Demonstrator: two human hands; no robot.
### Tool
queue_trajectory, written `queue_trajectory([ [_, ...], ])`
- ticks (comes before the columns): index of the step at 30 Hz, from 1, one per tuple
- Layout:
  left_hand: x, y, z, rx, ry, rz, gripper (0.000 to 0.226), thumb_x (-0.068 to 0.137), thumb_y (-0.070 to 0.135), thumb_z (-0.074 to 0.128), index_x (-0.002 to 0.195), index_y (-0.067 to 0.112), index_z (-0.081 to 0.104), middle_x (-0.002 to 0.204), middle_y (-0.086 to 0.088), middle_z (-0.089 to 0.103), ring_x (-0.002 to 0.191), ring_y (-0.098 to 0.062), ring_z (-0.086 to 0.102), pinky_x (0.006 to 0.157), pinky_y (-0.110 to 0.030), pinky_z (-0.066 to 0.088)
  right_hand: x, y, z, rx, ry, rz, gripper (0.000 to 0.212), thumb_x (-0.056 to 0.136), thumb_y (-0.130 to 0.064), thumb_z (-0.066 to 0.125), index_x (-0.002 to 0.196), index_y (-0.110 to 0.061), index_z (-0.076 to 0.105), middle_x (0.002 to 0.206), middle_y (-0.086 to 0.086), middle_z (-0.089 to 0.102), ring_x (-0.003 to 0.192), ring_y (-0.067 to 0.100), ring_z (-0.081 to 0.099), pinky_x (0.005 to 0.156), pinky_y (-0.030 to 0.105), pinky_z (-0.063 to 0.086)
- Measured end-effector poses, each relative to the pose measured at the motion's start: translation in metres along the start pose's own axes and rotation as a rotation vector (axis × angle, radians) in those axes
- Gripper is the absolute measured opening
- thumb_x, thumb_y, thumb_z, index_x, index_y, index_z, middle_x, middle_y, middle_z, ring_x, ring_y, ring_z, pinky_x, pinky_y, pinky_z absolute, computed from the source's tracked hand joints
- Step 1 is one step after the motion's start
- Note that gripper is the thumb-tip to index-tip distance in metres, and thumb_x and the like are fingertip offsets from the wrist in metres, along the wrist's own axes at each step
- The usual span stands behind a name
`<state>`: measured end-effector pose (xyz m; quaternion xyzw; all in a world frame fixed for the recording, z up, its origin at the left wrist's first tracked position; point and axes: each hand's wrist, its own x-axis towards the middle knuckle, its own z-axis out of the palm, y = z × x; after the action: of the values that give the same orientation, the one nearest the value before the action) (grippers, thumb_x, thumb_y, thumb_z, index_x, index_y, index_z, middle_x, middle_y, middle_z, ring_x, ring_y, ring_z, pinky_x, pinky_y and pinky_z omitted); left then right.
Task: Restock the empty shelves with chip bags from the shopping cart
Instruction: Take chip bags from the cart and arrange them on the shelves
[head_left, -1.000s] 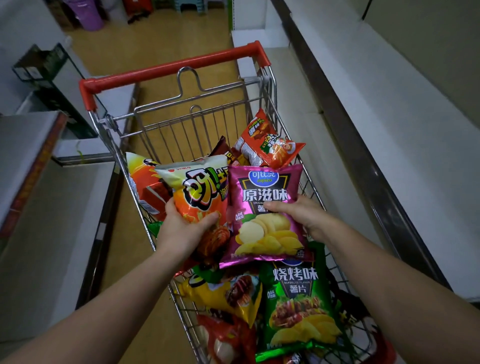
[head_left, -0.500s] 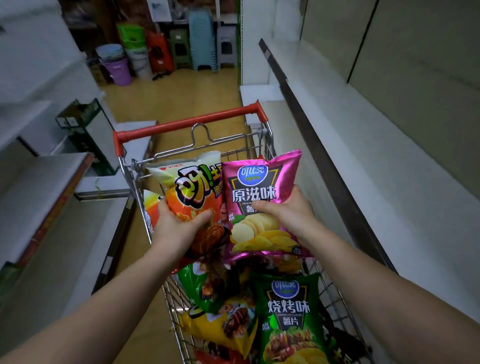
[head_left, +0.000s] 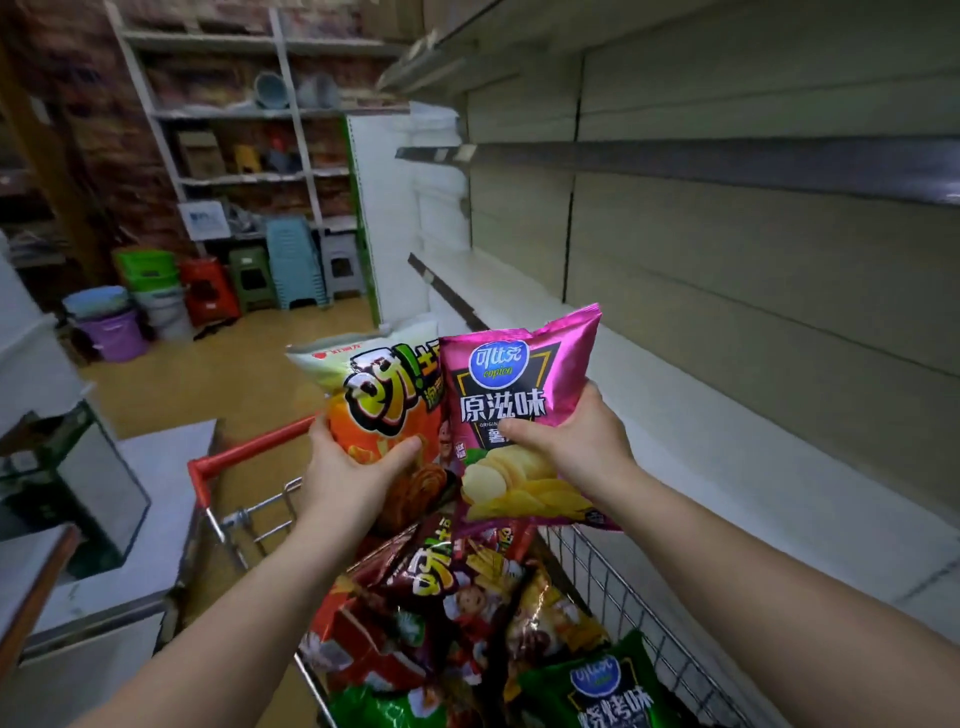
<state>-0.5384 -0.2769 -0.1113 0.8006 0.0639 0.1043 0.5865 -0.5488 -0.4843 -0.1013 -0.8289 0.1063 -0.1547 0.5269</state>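
My left hand (head_left: 353, 475) grips an orange and white chip bag (head_left: 387, 395) by its lower half. Beside it, my right hand (head_left: 569, 447) grips a pink chip bag (head_left: 519, 387) with potato slices printed on it. Both bags are upright, side by side and touching, held above the wire shopping cart (head_left: 639, 597) with its red handle (head_left: 244, 449). Several more chip bags (head_left: 447, 613) lie piled in the cart below, among them a green one (head_left: 602, 686). A bare white shelf (head_left: 727, 467) runs along the right, level with the bags.
Higher shelf boards (head_left: 727, 166) jut out on the right above the white one. On the left stand low grey shelves (head_left: 130, 519) and a dark box (head_left: 78, 478). Stacked plastic stools (head_left: 296, 265) and buckets (head_left: 114, 332) line the far end of the aisle floor.
Both hands have lifted their bags up out of the cart to shelf height. My view has tilted up from the cart toward the shelves and aisle end.
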Motion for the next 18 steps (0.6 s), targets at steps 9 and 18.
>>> queue_trajectory([
  [9,-0.012,0.067,-0.013,-0.148,-0.354,0.216,0.091,0.067,0.033,0.082,0.141,0.024,0.029,0.120,0.000,0.054,0.114,-0.027,0.054,0.102,-0.049,0.042,-0.070,-0.057,-0.058,-0.057,0.372,-0.003,0.073,0.054,-0.046,0.085,0.116,-0.021,0.054,0.108,-0.005,0.067,0.098,0.017,0.063,0.088,0.037,0.051],
  [18,-0.091,0.145,0.019,-0.273,-0.634,0.376,0.101,0.038,0.064,0.084,0.125,0.034,0.043,0.115,0.006,0.063,0.107,-0.023,0.061,0.096,-0.050,0.047,-0.179,-0.107,-0.177,-0.200,0.663,-0.026,0.065,0.060,-0.046,0.082,0.116,-0.025,0.056,0.107,-0.010,0.065,0.098,0.012,0.059,0.079,0.023,0.042],
])
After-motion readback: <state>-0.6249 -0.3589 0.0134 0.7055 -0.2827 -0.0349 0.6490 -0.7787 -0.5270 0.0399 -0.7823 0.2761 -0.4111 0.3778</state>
